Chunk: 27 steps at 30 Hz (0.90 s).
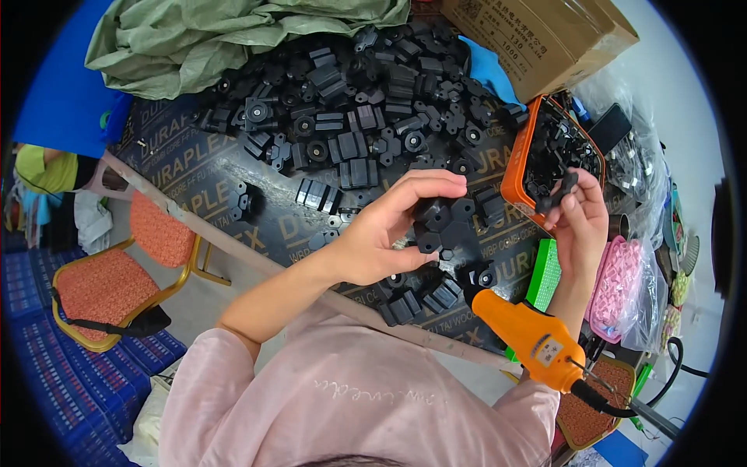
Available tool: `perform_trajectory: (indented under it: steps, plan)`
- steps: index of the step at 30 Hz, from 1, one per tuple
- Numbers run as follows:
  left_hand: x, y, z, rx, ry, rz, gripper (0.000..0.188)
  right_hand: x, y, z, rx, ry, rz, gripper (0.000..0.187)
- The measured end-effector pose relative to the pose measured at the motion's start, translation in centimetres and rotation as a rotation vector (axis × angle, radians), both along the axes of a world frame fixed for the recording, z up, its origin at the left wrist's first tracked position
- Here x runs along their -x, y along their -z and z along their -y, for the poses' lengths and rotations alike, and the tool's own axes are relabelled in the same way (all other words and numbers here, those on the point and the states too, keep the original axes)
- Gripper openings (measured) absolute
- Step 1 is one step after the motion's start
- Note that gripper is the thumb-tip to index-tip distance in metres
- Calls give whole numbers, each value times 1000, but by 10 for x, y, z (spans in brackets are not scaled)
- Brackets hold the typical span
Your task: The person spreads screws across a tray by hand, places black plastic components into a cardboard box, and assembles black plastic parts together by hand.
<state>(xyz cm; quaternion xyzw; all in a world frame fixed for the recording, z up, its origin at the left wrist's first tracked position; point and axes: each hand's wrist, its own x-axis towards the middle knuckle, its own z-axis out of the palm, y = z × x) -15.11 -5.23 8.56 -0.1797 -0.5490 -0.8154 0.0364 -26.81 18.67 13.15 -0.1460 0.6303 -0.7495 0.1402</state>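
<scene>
My left hand [389, 229] is closed around a black plastic housing [445, 226] with several hexagonal lobes, held above the table. Between the thumb and fingers of my right hand [582, 214] is a small black plastic part [562, 191]. That hand is over the near edge of an orange basket [513, 175], which is filled with similar small black parts [548, 148]. An orange electric screwdriver [525, 338] with a black tip lies between my arms, pointing toward the housings; neither hand touches it.
Many black housings [342, 148] are heaped across the dark printed table [187, 148]. Behind them are a green cloth sack [187, 47] and a cardboard box [537, 43]. A green tray [545, 272], pink basket [615, 288] and phone [609, 128] are at the right. Chairs [109, 296] stand left.
</scene>
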Motion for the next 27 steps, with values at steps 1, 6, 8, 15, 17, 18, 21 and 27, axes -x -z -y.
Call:
perform_trajectory:
  steps: [1,6,8,15,17,18,21,27]
  plan:
    - [0,0,1,0,1,0,64,-4,-2,1,71,-97,11,34]
    - [2,-4,6,233,-12,-99,62,-20,-8,19,164,-428,-12,25]
    - [1,-4,6,181,3,-88,62,-23,-9,26,164,-452,-29,22]
    - [-1,-9,-2,-404,77,304,64,-28,-7,32,193,-462,102,24]
    - [1,3,-3,-618,158,398,59,-31,-7,35,177,-461,176,25]
    - [5,5,-5,-698,204,458,59,-33,-7,37,166,-457,221,26]
    - [5,-2,-17,-874,162,536,48,-39,-4,44,145,-464,299,25]
    - [3,-6,-24,-871,47,553,42,-40,5,57,248,-433,412,26]
